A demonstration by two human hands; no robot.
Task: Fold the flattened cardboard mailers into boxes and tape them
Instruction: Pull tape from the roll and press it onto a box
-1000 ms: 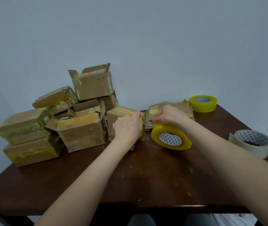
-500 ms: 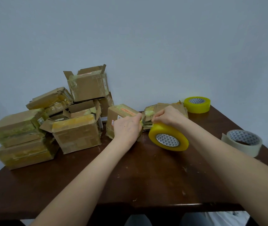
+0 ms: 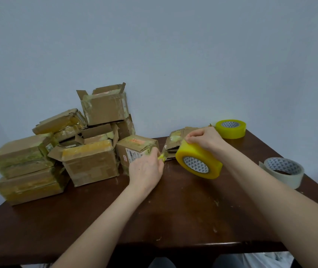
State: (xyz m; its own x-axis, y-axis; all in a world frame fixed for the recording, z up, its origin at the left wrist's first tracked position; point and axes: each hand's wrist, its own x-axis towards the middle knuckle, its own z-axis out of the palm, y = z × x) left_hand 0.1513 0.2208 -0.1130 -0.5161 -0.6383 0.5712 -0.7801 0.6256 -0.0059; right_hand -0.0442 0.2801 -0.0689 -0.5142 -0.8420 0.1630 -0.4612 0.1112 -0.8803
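Observation:
A small cardboard box (image 3: pixel 135 147) with a printed label stands on the dark wooden table (image 3: pixel 173 209) at mid-table. My left hand (image 3: pixel 146 168) lies against its right side and pinches a crumpled yellow bit of tape at the box's corner. My right hand (image 3: pixel 205 139) grips the top of a big yellow tape roll (image 3: pixel 198 161), held tilted just above the table, to the right of the box. Behind the roll lies a stack of flattened mailers (image 3: pixel 175 141).
A pile of folded, taped boxes (image 3: pixel 88 163) fills the table's left and back, two with open flaps. A second yellow roll (image 3: pixel 230 128) sits at the back right corner, a clear tape roll (image 3: pixel 283 171) near the right edge. The wall stands close behind.
The tape between roll and box has parted. My right hand has drawn the yellow roll away to the right, and my left hand has slid down the box's right side.

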